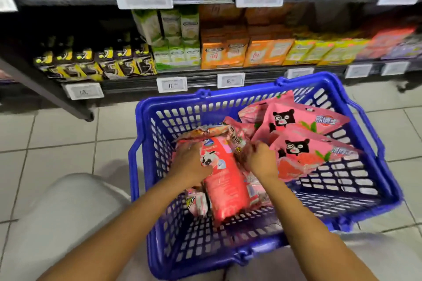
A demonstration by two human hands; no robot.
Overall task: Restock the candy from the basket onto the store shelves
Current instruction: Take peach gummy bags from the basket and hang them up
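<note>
Blue plastic basket (262, 248) sits on the tiled floor (57, 134) before the shelves (205, 80), its rim close to the lowest shelf edge. Inside, red candy bags (226, 187) lie along the left wall, and pink bear packets (303, 155) lean against the far right corner. Left hand (190, 164) curls its fingers over a red bag; right hand (260, 159) pinches a packet between the red bags and the pink ones. Basket's near right corner shows bare mesh. Orange boxes (228, 52) fill the shelf beyond.
</note>
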